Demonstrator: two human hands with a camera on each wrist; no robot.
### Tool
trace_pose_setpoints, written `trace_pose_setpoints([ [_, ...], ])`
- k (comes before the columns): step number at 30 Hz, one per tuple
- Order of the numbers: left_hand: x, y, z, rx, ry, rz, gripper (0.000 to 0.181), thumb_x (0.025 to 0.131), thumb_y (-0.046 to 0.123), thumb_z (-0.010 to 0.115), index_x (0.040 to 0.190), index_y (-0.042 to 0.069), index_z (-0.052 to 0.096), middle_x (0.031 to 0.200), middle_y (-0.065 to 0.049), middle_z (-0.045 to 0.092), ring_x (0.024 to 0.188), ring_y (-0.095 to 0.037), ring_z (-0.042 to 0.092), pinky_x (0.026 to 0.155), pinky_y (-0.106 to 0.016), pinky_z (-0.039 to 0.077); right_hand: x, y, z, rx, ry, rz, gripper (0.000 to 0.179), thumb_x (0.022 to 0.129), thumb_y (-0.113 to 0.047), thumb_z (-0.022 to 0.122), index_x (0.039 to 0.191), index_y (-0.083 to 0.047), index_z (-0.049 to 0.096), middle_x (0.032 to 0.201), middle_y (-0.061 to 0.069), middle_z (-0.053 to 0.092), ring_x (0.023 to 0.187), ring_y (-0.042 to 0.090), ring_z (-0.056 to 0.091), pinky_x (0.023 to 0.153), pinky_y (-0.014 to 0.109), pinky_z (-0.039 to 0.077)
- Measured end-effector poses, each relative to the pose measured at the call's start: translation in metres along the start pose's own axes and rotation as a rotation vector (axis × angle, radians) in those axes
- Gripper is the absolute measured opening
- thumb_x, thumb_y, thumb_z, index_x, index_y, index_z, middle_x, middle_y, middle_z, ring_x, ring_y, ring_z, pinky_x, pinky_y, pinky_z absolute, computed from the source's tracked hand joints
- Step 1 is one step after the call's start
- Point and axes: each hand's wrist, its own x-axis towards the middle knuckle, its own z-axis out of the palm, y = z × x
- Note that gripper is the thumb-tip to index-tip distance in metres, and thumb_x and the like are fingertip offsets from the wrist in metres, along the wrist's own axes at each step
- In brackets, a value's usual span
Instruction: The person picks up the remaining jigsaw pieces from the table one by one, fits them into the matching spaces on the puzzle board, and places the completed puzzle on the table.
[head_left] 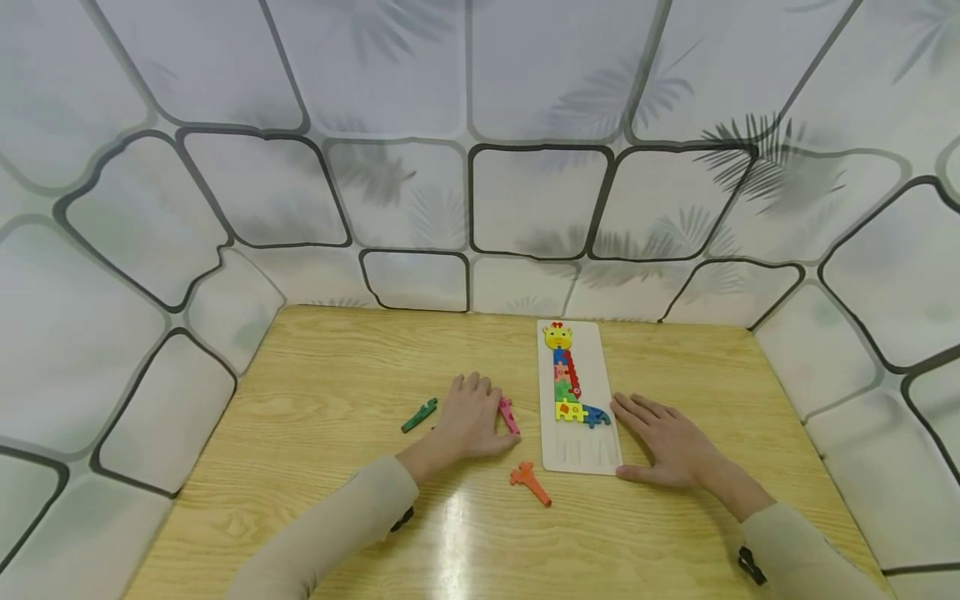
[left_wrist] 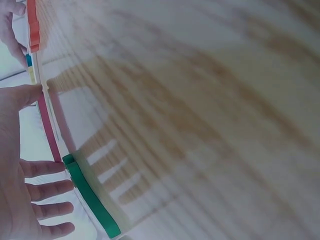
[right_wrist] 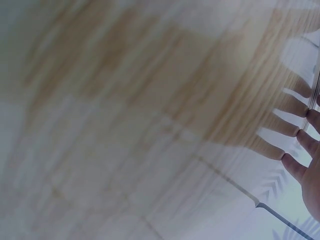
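Observation:
A pale giraffe puzzle board (head_left: 588, 367) lies on the table, with colourful pieces forming the head, neck and body in it. Leg-shaped recesses show bare along its lower end. My left hand (head_left: 468, 417) rests on the table, fingers extended, with a pink leg piece (head_left: 509, 416) between thumb and index finger. Left of that hand lies a green leg piece (head_left: 419, 415), and an orange leg piece (head_left: 531, 483) lies nearer me. My right hand (head_left: 667, 442) rests flat with fingers spread, fingertips and thumb right at the board's right edge.
The wooden table (head_left: 322, 367) is bounded at the back and sides by patterned fabric walls (head_left: 412, 192). Light reflects off the tabletop near its front.

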Motion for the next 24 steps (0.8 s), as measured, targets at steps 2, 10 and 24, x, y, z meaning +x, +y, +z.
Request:
trace_pose_setpoints([
  [2,0.0000,0.0004,-0.0011,0.001,0.001,0.007,0.083,0.086,0.084,0.055,0.123,0.011,0.069,0.121,-0.008,0.069,0.123,-0.028,0.060,0.113,-0.052,0.047,0.0000,0.0002,0.0005,-0.001,0.000,0.001,0.105,0.088,-0.081,0.060,0.165,-0.013,0.037,0.171,0.010,0.038,0.155,0.040,0.041,0.116,0.063,0.044],
  [10,0.0028,0.0016,-0.0030,-0.047,-0.022,0.063,0.082,0.087,0.081,0.054,0.132,0.013,0.067,0.132,-0.008,0.068,0.127,-0.027,0.060,0.114,-0.049,0.047,0.0015,0.0009,0.0017,0.002,-0.002,0.004,0.105,0.088,-0.082,0.059,0.165,-0.014,0.036,0.171,0.010,0.038,0.155,0.040,0.040,0.116,0.064,0.044],
  [24,0.0087,0.0086,-0.0081,-0.091,0.003,0.191,0.084,0.089,0.079,0.054,0.144,0.015,0.060,0.141,-0.006,0.066,0.135,-0.027,0.059,0.114,-0.047,0.049,0.0003,0.0004,0.0014,0.010,-0.019,0.017,0.105,0.088,-0.082,0.059,0.165,-0.014,0.036,0.172,0.010,0.037,0.156,0.041,0.040,0.116,0.064,0.043],
])
